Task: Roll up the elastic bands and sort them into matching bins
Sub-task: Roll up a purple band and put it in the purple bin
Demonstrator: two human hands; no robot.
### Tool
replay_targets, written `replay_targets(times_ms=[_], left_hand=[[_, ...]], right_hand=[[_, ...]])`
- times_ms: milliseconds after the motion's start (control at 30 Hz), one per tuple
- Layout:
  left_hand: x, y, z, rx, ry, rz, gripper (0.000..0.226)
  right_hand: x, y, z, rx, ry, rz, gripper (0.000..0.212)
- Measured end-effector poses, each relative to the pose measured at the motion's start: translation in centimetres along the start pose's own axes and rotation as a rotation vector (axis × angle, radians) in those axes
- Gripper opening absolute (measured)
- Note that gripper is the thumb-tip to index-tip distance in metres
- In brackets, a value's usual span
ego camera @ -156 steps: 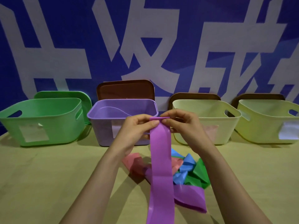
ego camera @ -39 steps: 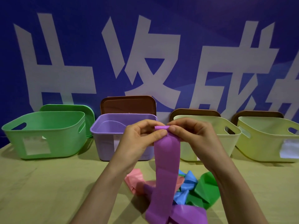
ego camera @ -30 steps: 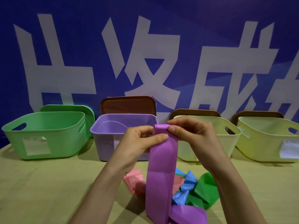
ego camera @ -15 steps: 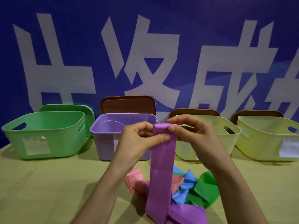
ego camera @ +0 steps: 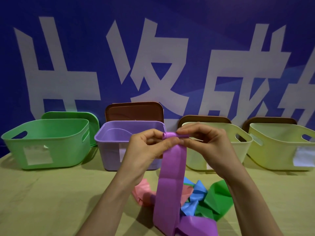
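Left hand (ego camera: 144,150) and right hand (ego camera: 204,143) both pinch the purple band (ego camera: 172,176)'s small starting roll; keep edges aligned and tension even while winding.

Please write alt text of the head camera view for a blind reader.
The left hand and right hand pinch the rolled top end of a purple band, whose rest hangs to the table. Behind stand a green bin, a purple bin and two pale yellow bins; a pink band, a blue band and a green band lie below.
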State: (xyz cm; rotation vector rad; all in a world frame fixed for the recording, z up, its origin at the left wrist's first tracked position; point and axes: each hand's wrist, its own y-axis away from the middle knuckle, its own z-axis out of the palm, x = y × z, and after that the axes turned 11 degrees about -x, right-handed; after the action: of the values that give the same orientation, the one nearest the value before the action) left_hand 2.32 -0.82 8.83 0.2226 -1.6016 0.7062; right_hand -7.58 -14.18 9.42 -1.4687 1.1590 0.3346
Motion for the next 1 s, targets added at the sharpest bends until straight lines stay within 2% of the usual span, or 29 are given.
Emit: replay_targets(times_ms=[133,300,433,667,800,933,1000], left_hand=[[0.1,-0.2,-0.2,-0.03,0.02,-0.045,0.033],[0.0,-0.2,-0.6,-0.101,0.021,-0.066,0.019],[-0.3,-0.5,-0.5,-0.078,0.081,-0.07,0.007],[-0.8,-0.5,-0.7,-0.02,0.011,-0.005,0.011],[-1.1,-0.6,0.0,0.014,0.055,0.03,0.017],[-1.2,-0.5,0.3,-0.06,0.145,0.002,0.033],[-1.3,-0.5,0.5,-0.052,0.189,-0.04,0.032]], right_hand=[[-0.3,0.1,-0.4,-0.027,0.025,0.015,0.021],[0.0,0.1,-1.0,-0.033,-0.181,0.113,0.019],[0.7,0.1,-1.0,-0.116,-0.27,0.174,0.035],[0.3,0.1,-0.7,-0.087,-0.05,0.22,0.023],[0.6,-0.1,-0.3,-0.025,0.16,0.136,0.017],[0.8,-0.2,-0.1,0.077,0.057,0.123,0.02],[0.6,-0.1,0.0,0.097,-0.046,0.125,0.021]])
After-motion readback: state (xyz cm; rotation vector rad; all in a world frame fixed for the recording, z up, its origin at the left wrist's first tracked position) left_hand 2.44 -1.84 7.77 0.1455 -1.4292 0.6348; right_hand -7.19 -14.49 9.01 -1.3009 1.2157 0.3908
